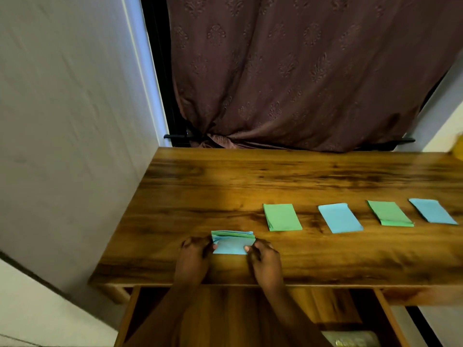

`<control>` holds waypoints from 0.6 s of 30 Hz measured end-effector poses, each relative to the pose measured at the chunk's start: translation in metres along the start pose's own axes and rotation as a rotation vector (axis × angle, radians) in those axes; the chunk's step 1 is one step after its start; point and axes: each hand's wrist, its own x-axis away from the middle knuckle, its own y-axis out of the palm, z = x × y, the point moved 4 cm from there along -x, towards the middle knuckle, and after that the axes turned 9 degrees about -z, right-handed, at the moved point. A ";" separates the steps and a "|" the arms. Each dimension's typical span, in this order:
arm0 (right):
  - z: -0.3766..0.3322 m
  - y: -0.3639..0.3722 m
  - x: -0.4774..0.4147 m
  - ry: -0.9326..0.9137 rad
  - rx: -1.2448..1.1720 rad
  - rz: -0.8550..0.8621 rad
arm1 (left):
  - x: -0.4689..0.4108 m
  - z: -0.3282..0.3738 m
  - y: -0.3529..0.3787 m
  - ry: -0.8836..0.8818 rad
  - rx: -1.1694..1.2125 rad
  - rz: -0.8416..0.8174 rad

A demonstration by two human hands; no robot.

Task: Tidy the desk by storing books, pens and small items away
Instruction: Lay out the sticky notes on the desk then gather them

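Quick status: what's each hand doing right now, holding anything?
Left hand: pinches the left end of the stack of coloured papers.
Right hand: pinches the right end of the same stack.

On the wooden desk (225,186), the left hand (194,256) and right hand (264,257) grip the two ends of a small stack of blue and green papers (231,242) near the front edge. To its right lie four separate folded papers in a row: green (281,217), blue (340,217), green (389,213), blue (432,210). An open drawer (390,321) sits below the desk, and a brown patterned curtain (300,71) hangs behind.
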 end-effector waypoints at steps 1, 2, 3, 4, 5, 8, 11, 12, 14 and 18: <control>-0.001 0.003 0.005 0.023 0.008 -0.008 | 0.003 0.000 -0.003 -0.031 0.060 -0.039; -0.002 0.005 0.008 0.028 -0.009 -0.002 | 0.006 0.001 -0.006 -0.034 0.128 -0.063; -0.007 0.004 0.012 0.024 -0.043 0.006 | 0.008 0.004 -0.011 -0.033 0.190 -0.070; -0.014 0.002 0.015 0.017 -0.086 0.022 | 0.010 0.008 -0.019 -0.010 0.249 -0.065; -0.019 -0.002 0.019 0.014 -0.132 0.035 | 0.013 0.013 -0.027 -0.004 0.288 -0.060; -0.035 -0.005 0.040 0.002 -0.261 0.023 | 0.036 0.012 -0.047 -0.008 0.417 -0.083; -0.048 0.011 0.071 0.062 -0.431 -0.090 | 0.074 -0.009 -0.058 -0.092 0.552 -0.140; -0.050 0.020 0.082 0.082 -0.488 -0.130 | 0.089 -0.018 -0.060 -0.109 0.552 -0.147; -0.047 0.039 0.105 0.131 -0.593 -0.214 | 0.118 -0.037 -0.064 -0.096 0.469 -0.135; -0.022 0.088 0.149 0.351 -0.679 -0.383 | 0.173 -0.071 -0.067 -0.170 0.199 -0.160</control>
